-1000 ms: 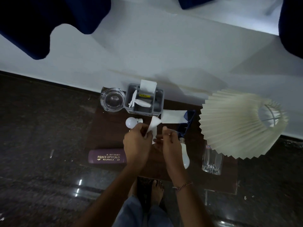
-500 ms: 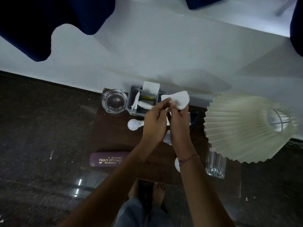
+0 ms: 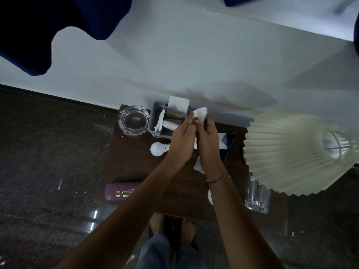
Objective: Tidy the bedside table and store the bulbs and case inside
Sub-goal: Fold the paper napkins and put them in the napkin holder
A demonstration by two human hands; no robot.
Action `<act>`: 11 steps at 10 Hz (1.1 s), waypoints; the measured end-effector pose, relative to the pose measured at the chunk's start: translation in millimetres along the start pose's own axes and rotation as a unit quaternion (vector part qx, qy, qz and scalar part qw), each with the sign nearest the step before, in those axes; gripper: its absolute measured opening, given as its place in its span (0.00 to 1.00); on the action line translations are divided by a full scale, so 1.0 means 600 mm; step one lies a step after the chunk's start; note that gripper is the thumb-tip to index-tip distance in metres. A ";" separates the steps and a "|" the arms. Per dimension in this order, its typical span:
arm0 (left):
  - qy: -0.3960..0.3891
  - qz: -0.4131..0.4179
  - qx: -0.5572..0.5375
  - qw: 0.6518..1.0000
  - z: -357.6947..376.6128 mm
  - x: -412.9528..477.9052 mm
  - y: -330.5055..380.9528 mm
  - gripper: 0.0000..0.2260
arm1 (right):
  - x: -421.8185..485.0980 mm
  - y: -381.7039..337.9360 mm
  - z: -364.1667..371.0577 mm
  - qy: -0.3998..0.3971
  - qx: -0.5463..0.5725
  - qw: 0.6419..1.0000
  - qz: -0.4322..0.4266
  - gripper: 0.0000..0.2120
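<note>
Both hands meet over the back of the dark wooden bedside table [image 3: 134, 167]. My left hand [image 3: 181, 140] and my right hand [image 3: 207, 138] together pinch a white tissue [image 3: 200, 114], held just above the right end of the grey organiser [image 3: 155, 121]. A white bulb [image 3: 158, 149] lies on the table left of my left hand. A second white bulb [image 3: 209, 197] is mostly hidden under my right forearm. A purple glasses case [image 3: 120, 193] printed "PRINCE OPTICALS" lies at the table's front left.
A glass ashtray [image 3: 134, 121] stands at the back left. A pleated cream lampshade [image 3: 299, 154] overhangs the right side, with a cut-glass tumbler [image 3: 256, 197] below it. Something blue [image 3: 229, 140] lies behind my right hand. More tissues sit in the organiser. My bare feet show below the table.
Both hands lifted the tissue from the table's middle up to the back by the organiser and folded it smaller. The view shifted slightly.
</note>
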State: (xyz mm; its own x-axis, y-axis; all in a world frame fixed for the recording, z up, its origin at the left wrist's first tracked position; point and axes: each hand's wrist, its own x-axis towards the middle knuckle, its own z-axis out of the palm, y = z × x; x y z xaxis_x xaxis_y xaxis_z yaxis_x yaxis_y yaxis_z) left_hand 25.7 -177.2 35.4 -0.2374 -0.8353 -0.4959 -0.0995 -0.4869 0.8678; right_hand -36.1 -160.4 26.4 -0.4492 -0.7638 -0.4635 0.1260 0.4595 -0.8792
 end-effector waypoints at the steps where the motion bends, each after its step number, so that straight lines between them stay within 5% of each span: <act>1: -0.007 0.010 0.006 1.000 -0.007 -0.003 -0.001 0.20 | -0.002 0.002 -0.001 -0.008 0.018 1.000 0.004 0.20; 4: 0.010 0.030 0.019 0.999 -0.044 -0.018 -0.015 0.18 | -0.016 0.017 -0.011 0.039 -0.011 0.999 0.001 0.20; 7: -0.055 -0.051 0.073 0.994 -0.003 -0.050 -0.056 0.18 | -0.025 0.068 -0.062 0.123 -0.100 0.987 0.030 0.16; 9: -0.023 -0.213 0.044 0.976 0.029 -0.008 -0.088 0.16 | 0.022 0.090 -0.080 0.050 -0.254 0.964 0.058 0.18; 11: 0.052 -0.288 -0.051 0.955 0.035 0.035 -0.096 0.13 | 0.049 0.105 -0.088 -0.015 -0.299 0.952 0.069 0.19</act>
State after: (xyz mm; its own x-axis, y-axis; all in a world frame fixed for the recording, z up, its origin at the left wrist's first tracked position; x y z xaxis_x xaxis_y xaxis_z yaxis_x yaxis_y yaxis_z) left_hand 6.1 -161.0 -24.4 -0.0745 -0.4390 -0.8954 -0.0891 -0.8914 0.4445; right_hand -87.7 -130.0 -36.7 -0.4383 -0.6856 -0.5813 -0.3472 0.7256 -0.5941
